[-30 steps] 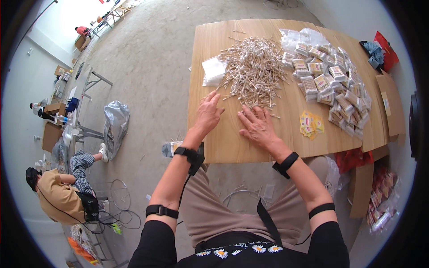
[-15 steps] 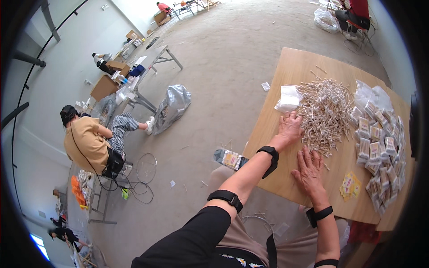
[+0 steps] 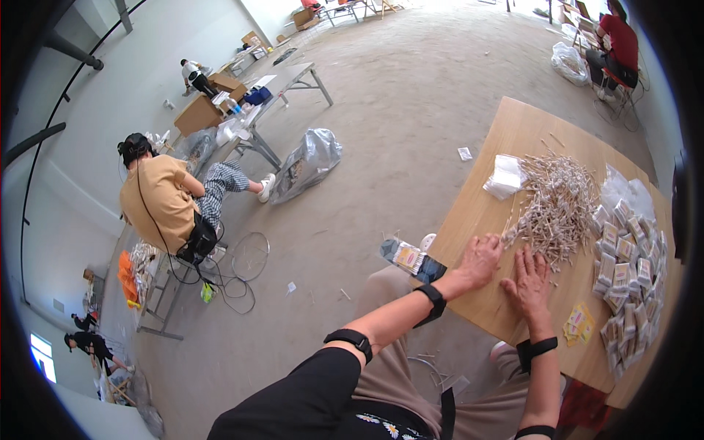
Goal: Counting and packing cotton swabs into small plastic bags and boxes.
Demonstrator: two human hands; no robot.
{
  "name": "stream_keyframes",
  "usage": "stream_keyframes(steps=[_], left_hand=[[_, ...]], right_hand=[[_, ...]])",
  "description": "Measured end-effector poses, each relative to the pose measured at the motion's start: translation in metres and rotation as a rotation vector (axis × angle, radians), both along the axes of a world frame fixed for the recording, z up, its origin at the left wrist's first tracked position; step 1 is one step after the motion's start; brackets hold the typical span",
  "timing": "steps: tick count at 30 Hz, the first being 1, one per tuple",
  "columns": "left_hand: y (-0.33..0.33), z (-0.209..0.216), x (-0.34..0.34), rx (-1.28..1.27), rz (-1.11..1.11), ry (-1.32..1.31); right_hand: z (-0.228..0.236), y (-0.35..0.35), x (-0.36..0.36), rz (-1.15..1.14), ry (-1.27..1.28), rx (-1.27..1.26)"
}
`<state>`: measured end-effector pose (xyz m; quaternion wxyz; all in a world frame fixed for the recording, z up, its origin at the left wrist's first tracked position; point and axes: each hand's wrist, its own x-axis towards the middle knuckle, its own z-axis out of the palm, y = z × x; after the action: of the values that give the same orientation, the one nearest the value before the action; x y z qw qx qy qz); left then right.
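Observation:
A heap of wooden-stick cotton swabs (image 3: 561, 202) lies loose on a wood-topped table (image 3: 473, 213). At its near left edge rests my left hand (image 3: 480, 260), fingers bent and slightly apart, their tips beside a few stray swabs. Whether any swab is under the fingers is hidden. My right hand (image 3: 529, 282) lies flat just right of it, fingers spread, tips touching the heap's near edge. A stack of clear plastic bags (image 3: 506, 176) sits by the heap's far left. Yellow printed cards (image 3: 579, 323) lie to the right of my right wrist.
Many filled swab packs (image 3: 627, 271) are piled along the table's right side, with crumpled clear plastic (image 3: 623, 192) behind them. One swab pack (image 3: 408, 257) is by the left table edge. A seated person (image 3: 165, 194) and a grey bag (image 3: 312, 165) are to the left.
The view has shifted, so the scene sits farther right and lower. My left hand has drawn back toward me along the heap's edge. My right hand stays flat at the heap.

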<state>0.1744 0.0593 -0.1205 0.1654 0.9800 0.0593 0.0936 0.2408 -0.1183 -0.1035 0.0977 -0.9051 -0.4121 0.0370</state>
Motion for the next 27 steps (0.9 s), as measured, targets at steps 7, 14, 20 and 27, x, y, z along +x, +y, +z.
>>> stream_keyframes(steps=[7,14,20,27], left_hand=[[-0.041,0.000,-0.064,0.061,-0.085,-0.121],[-0.034,0.011,-0.083,-0.020,-0.223,-0.113],[-0.022,0.024,-0.099,-0.072,-0.289,0.013],[-0.002,0.030,-0.103,0.022,-0.341,0.110]], right_hand=[[0.008,0.022,0.017,-0.041,-0.187,0.156],[0.001,0.016,-0.038,0.038,-0.109,0.360],[-0.007,-0.012,-0.037,0.075,-0.147,0.378],[0.005,-0.001,-0.010,-0.171,-0.349,0.261]])
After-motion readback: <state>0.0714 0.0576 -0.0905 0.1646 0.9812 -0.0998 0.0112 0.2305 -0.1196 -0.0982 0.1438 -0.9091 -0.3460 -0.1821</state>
